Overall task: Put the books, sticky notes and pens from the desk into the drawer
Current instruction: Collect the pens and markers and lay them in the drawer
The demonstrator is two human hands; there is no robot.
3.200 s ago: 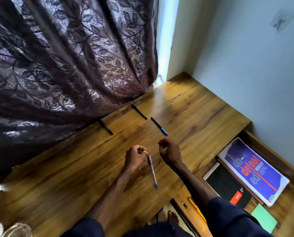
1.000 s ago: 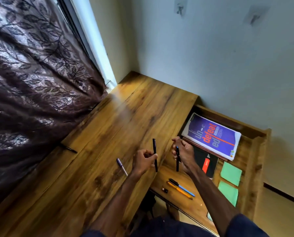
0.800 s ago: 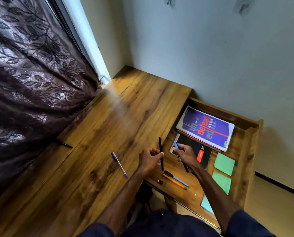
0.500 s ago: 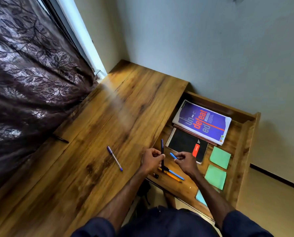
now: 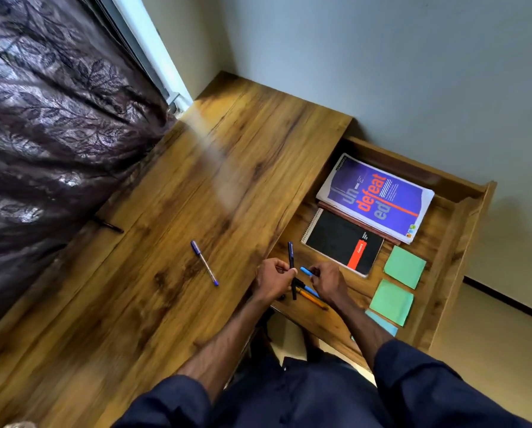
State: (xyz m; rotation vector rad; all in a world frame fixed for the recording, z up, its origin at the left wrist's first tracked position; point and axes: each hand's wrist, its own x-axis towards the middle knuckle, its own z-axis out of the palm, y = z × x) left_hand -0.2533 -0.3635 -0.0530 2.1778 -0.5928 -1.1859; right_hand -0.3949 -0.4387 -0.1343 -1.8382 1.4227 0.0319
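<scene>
A home study corner: wooden desk (image 5: 165, 304) against a plain wall (image 5: 382, 72); patterned curtain (image 5: 57, 118) beside it.

The person wore plain dark navy clothing with no visible print or marking. 2 sleeves of this cloth, the left sleeve (image 5: 168, 403) and the right sleeve (image 5: 413, 372), were loose and softly creased. Each ended partway up the arm, so both forearms were bare down to the left hand (image 5: 272, 278) and right hand (image 5: 326, 281). The same navy cloth (image 5: 289, 400) lay in folds across the lap
</scene>
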